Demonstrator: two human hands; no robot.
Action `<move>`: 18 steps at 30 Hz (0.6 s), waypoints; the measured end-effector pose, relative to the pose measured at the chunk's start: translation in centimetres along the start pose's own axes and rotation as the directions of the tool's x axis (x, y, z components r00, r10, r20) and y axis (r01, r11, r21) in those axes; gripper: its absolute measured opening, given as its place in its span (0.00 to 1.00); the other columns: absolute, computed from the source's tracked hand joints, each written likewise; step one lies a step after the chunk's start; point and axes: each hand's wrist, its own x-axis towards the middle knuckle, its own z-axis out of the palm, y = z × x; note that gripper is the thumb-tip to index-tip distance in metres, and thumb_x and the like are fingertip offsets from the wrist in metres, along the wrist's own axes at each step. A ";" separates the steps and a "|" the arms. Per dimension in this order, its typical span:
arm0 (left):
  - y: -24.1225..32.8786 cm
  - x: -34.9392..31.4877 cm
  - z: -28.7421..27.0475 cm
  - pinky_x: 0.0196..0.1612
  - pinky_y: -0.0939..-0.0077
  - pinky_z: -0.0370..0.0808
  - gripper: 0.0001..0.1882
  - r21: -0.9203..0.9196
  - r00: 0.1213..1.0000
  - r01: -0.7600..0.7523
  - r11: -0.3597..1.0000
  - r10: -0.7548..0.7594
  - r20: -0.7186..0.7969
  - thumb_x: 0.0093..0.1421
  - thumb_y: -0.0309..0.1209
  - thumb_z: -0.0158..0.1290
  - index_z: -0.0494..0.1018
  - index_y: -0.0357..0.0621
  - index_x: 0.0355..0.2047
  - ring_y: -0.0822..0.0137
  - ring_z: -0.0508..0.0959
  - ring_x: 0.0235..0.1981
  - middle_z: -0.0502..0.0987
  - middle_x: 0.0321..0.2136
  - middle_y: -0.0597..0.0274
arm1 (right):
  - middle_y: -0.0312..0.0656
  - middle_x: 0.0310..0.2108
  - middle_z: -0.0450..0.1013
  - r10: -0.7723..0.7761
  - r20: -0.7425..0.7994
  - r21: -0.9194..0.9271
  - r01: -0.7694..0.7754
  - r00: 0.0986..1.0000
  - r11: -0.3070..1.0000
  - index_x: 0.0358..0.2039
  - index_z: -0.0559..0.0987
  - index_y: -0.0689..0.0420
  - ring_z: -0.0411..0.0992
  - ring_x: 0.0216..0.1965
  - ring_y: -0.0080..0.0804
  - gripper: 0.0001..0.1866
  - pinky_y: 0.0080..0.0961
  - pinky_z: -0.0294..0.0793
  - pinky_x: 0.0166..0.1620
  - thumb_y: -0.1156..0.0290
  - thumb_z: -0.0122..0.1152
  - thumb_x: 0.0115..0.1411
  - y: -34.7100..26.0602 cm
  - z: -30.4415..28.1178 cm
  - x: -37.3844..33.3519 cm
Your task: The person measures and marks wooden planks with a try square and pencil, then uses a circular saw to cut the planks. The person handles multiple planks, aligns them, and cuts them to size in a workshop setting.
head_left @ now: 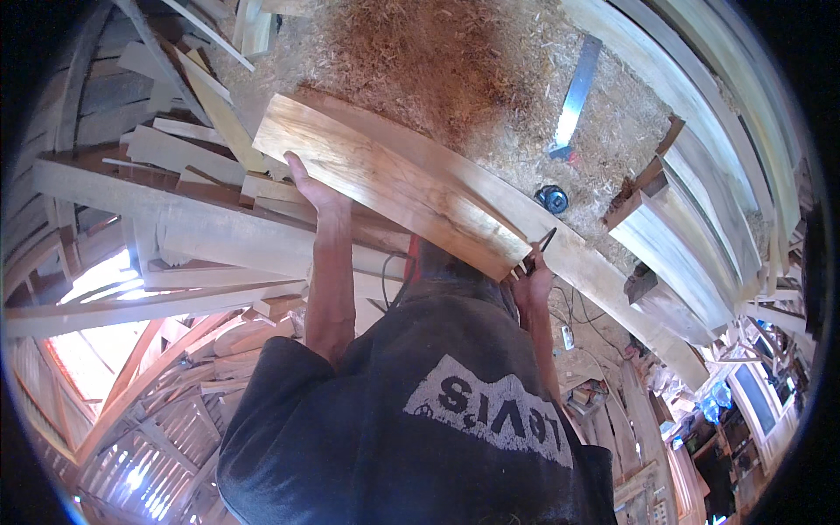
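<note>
Board [394,188] is held slantwise between both hands, overlapping the long plank [626,319] in view; can't tell if they touch. Left hand [313,185] clamped on it near the left end, fingers mostly hidden behind. Right hand [534,280] has fingers closed at the right end, thin dark stick [548,238] poking up there. Sawdust [420,52] beyond, flat metal blade [577,96] lying on it.

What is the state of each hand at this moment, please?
Left hand: holding the wooden board near its left end.
Right hand: closed on a slim dark object, at the board's other end.
</note>
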 end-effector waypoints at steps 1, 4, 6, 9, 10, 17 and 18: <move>0.2 -1.0 0.0 0.74 0.47 0.58 0.50 -0.005 1.000 -0.029 1.000 0.029 0.007 0.68 0.71 0.36 0.49 0.48 0.77 0.48 0.59 0.73 0.55 0.74 0.49 | 0.43 0.60 0.71 -0.007 -0.003 -0.004 0.007 1.000 1.000 0.40 0.74 0.53 0.68 0.59 0.49 0.15 0.55 0.66 0.61 0.56 0.49 0.75 -0.3 -0.1 -0.1; 0.5 -1.1 0.2 0.74 0.46 0.59 0.54 -0.084 0.973 -0.186 0.979 0.195 0.120 0.64 0.76 0.38 0.49 0.51 0.77 0.47 0.59 0.73 0.56 0.73 0.50 | 0.41 0.52 0.75 -0.133 0.052 0.104 0.127 0.990 0.986 0.39 0.77 0.52 0.70 0.55 0.45 0.14 0.53 0.67 0.61 0.56 0.50 0.74 -0.4 -1.3 0.3; -0.3 -0.3 -0.6 0.74 0.45 0.60 0.56 -0.151 0.957 -0.229 0.962 0.251 0.144 0.61 0.79 0.39 0.50 0.52 0.77 0.46 0.60 0.72 0.57 0.73 0.51 | 0.39 0.47 0.77 -0.236 0.070 0.138 0.224 0.969 0.965 0.37 0.76 0.51 0.73 0.52 0.42 0.14 0.53 0.69 0.59 0.56 0.50 0.74 -1.3 -3.2 0.7; -2.2 1.3 -0.8 0.73 0.43 0.59 0.57 -0.181 0.951 -0.262 0.948 0.285 0.119 0.60 0.81 0.38 0.51 0.54 0.77 0.47 0.59 0.73 0.57 0.74 0.53 | 0.36 0.36 0.77 -0.303 0.169 0.308 0.242 0.938 0.920 0.35 0.74 0.50 0.76 0.40 0.30 0.15 0.34 0.74 0.47 0.57 0.48 0.77 -5.0 0.1 -1.5; -3.1 1.9 -0.4 0.73 0.43 0.61 0.57 -0.171 0.951 -0.278 0.945 0.296 0.089 0.59 0.81 0.38 0.52 0.54 0.76 0.47 0.62 0.71 0.60 0.72 0.53 | 0.36 0.34 0.77 -0.330 0.159 0.318 0.268 0.931 0.909 0.35 0.74 0.50 0.76 0.38 0.29 0.15 0.30 0.74 0.44 0.57 0.47 0.77 -6.1 2.1 -2.1; -12.0 7.4 -0.1 0.71 0.47 0.63 0.51 -0.332 0.992 -0.079 0.940 0.105 0.063 0.64 0.76 0.36 0.56 0.51 0.75 0.49 0.66 0.68 0.65 0.69 0.52 | 0.43 0.22 0.72 -0.536 0.369 0.192 0.502 0.759 0.843 0.35 0.68 0.52 0.73 0.30 0.35 0.19 0.36 0.74 0.46 0.56 0.35 0.80 -8.0 3.3 -2.6; -12.4 7.1 1.0 0.72 0.48 0.62 0.51 -0.307 0.997 -0.042 0.951 0.059 0.044 0.65 0.75 0.35 0.55 0.50 0.75 0.49 0.66 0.68 0.64 0.69 0.52 | 0.45 0.22 0.74 -0.587 0.327 0.091 0.593 0.741 0.800 0.35 0.67 0.53 0.74 0.30 0.38 0.20 0.37 0.74 0.47 0.55 0.33 0.80 -8.6 5.3 -5.0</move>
